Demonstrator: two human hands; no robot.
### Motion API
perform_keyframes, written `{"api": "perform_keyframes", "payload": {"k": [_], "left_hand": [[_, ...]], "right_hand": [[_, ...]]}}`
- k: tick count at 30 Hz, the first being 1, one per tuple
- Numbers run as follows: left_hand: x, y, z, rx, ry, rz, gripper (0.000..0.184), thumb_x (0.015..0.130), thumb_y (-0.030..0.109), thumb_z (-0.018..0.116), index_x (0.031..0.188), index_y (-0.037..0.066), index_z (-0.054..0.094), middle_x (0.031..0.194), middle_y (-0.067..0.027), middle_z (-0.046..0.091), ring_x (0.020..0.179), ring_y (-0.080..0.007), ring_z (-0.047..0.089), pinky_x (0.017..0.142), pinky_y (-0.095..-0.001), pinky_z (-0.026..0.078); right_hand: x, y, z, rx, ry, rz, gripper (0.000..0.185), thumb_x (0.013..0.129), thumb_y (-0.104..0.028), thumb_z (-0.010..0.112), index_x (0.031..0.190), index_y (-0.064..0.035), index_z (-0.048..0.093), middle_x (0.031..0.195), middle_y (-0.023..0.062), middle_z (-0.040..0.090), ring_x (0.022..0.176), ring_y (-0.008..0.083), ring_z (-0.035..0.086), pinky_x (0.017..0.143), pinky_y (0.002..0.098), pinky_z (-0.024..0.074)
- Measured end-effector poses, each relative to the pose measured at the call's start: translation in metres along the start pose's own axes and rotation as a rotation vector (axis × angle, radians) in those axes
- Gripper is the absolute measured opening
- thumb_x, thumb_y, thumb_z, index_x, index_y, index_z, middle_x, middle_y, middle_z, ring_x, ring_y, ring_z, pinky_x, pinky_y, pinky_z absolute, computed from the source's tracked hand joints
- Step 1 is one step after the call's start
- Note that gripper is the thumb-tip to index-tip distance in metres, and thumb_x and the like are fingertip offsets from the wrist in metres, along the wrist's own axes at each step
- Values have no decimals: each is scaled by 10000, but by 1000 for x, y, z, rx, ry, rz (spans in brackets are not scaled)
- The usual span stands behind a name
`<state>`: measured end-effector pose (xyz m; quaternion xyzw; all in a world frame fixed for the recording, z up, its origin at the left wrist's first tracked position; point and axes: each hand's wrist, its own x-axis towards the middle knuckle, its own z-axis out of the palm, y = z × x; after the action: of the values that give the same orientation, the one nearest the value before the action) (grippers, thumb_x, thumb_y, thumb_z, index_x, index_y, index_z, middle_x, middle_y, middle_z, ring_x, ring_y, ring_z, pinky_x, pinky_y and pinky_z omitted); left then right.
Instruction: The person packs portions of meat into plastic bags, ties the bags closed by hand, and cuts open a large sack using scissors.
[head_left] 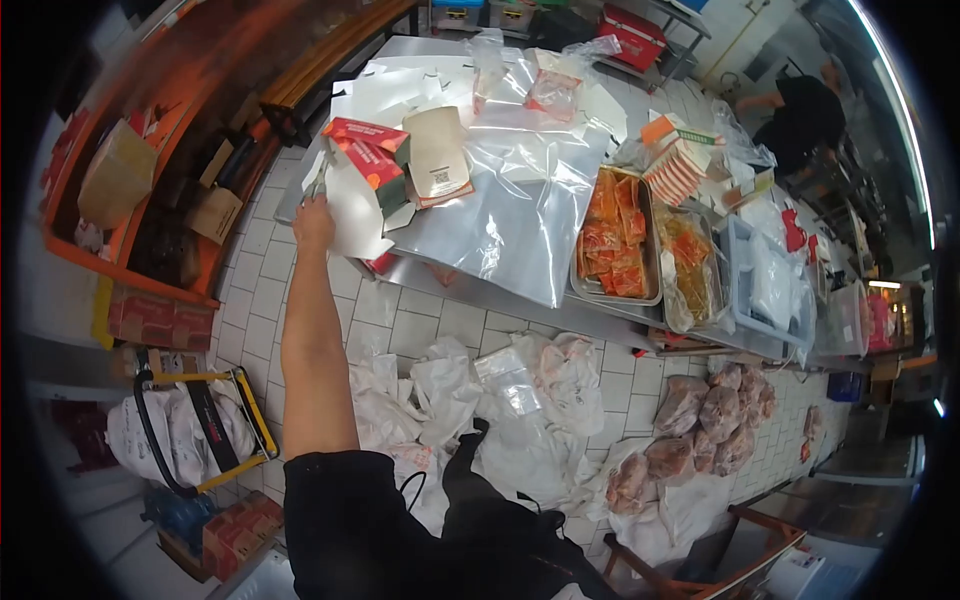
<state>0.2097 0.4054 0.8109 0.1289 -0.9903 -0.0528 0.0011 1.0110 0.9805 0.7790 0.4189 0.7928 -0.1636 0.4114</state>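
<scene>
My left hand (pixel 314 224) reaches out at the table's left end, its fingers closed on a small dark greyish thing that is too small to name. White cardboard sheets (pixel 352 205) lie right beside it. Just to the right are a red printed box (pixel 372 160) and a beige carton piece (pixel 436 150) with a printed code. Clear plastic film (pixel 500 230) covers the middle of the metal table. My right hand is not in view.
Metal trays of orange-red packets (pixel 612 235) and wrapped food (pixel 687 260) stand to the right, near a blue-grey crate (pixel 770 285). White bags (pixel 440 390) and bagged meat (pixel 720 412) lie on the floor. A person (pixel 808 115) stands at the upper right.
</scene>
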Motion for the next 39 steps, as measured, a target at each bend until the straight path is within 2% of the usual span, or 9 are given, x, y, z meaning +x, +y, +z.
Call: {"api": "perform_keyframes", "payload": {"k": [4,7,10,14,19,25,31,36,39], "left_hand": [[-1,-1,-8,1,14,3,304,833,113,543,1132,70,515,1060,-182,613,1013,-379,597,885,-482,475],[-3,-1,-28,-79,165,-28,253,824,106,561,1060,42,495,989,-205,617,962,-385,605,860,-468,471],[35,-58,-14,-300,568,121,205,842,159,547,987,20,507,953,-218,608,901,-389,594,771,-478,468],[-5,-117,-21,-850,593,97,155,824,135,605,838,-14,646,713,-83,643,678,-166,594,630,-321,470],[-206,-70,43,-1933,-313,-257,230,942,120,516,1123,-16,555,932,-78,626,840,-195,580,832,-332,463],[-486,118,186,-1623,-1404,-358,203,900,86,537,1094,36,572,884,-72,632,803,-197,617,777,-345,513],[-787,365,85,-614,-1761,768,415,875,79,630,1271,0,536,896,-53,611,790,-134,595,785,-285,515],[-986,407,53,-72,-1885,1535,370,876,97,636,1235,21,587,830,-23,649,777,-99,589,733,-242,470],[-1059,386,60,162,-1979,1642,363,884,113,634,1234,24,590,823,-20,653,770,-80,576,714,-239,456]], "right_hand": [[-20,29,32,-295,26,-66,244,790,-258,577,886,-62,686,887,184,676,909,342,653,766,422,527],[-33,24,43,704,131,-37,231,852,-162,545,954,39,595,715,141,611,627,259,634,543,387,530],[-37,10,39,1013,126,310,228,847,-170,545,947,24,611,678,133,607,561,248,618,528,373,525],[-22,27,67,1143,211,243,287,884,-245,519,923,21,619,673,106,623,573,194,629,525,313,508],[-11,11,65,1113,372,184,248,844,-227,565,909,-3,651,690,78,643,595,139,610,537,282,476],[-16,26,58,983,430,-32,246,823,-259,626,943,-48,666,756,87,664,688,209,628,661,330,506],[-41,90,51,1387,380,-24,268,858,-256,626,1048,-68,638,867,81,651,777,158,605,693,311,498],[-65,164,106,2268,643,80,264,896,-180,589,1111,-49,510,1098,92,575,947,156,567,723,320,503],[-92,188,151,2639,813,264,295,896,-184,581,1127,-46,458,1064,88,574,981,166,560,783,328,482]]}}
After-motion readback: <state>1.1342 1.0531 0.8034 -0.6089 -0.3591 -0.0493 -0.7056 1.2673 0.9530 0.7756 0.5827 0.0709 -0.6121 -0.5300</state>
